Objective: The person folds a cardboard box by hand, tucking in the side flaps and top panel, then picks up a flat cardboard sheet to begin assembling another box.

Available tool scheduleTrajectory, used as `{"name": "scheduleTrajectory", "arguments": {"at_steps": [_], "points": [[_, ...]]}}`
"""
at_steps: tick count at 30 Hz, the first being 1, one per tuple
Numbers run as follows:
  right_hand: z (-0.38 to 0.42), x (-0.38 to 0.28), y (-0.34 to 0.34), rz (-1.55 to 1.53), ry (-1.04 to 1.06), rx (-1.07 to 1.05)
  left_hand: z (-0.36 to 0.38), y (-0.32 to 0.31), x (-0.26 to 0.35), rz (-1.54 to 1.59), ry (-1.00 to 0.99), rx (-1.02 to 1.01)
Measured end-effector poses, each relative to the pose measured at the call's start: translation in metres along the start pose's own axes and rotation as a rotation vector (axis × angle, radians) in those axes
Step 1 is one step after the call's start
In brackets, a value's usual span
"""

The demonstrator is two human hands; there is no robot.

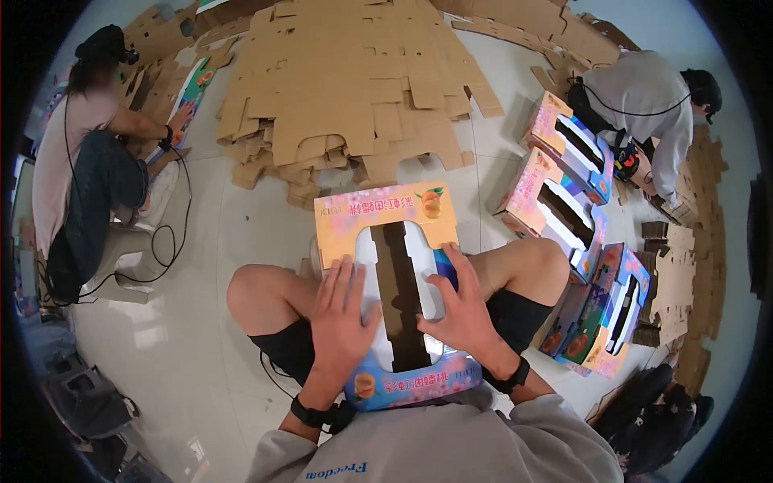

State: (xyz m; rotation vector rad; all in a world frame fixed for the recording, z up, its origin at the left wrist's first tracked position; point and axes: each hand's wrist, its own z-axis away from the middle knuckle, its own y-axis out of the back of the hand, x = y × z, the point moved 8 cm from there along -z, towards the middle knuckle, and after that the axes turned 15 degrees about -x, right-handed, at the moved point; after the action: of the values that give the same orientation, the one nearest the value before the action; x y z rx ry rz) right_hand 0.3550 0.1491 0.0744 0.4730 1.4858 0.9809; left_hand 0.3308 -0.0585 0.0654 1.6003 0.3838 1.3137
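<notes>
Hands flat on peach gift box (386, 221) at frame centre, on lap: left hand (342, 310) and right hand (459, 306) press top flaps, fingers spread, gripping nothing. Box nearly closed; centre gap remains. Finished boxes (564, 189) right.

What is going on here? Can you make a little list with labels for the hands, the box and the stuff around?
left hand: flat on the white top flap of the fruit box
right hand: pressing the other top flap
fruit box: on the person's lap, middle gap open
finished boxes: in a row on the floor, right side
flat cardboard pile: spread on the floor ahead
other people: one seated at left, one bent over at right
</notes>
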Motion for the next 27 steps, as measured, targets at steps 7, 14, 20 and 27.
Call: {"name": "scheduleTrajectory", "arguments": {"at_steps": [7, 14, 20, 27], "points": [[0.004, 0.0, 0.002, 0.002, 0.019, 0.027, 0.032, -0.026, -0.065, 0.677, 0.274, 0.146], [0.007, -0.002, 0.002, -0.059, 0.182, -0.001, -0.006, -0.029, -0.086, 1.312, 0.285, -0.24], [0.025, 0.006, 0.017, -0.175, 0.13, 0.054, -0.002, -0.063, -0.094, 1.43, 0.207, -0.098], [0.05, -0.057, 0.018, -0.122, 0.205, -0.158, 0.009, -0.043, -0.083, 1.409, 0.344, 0.407]]}}
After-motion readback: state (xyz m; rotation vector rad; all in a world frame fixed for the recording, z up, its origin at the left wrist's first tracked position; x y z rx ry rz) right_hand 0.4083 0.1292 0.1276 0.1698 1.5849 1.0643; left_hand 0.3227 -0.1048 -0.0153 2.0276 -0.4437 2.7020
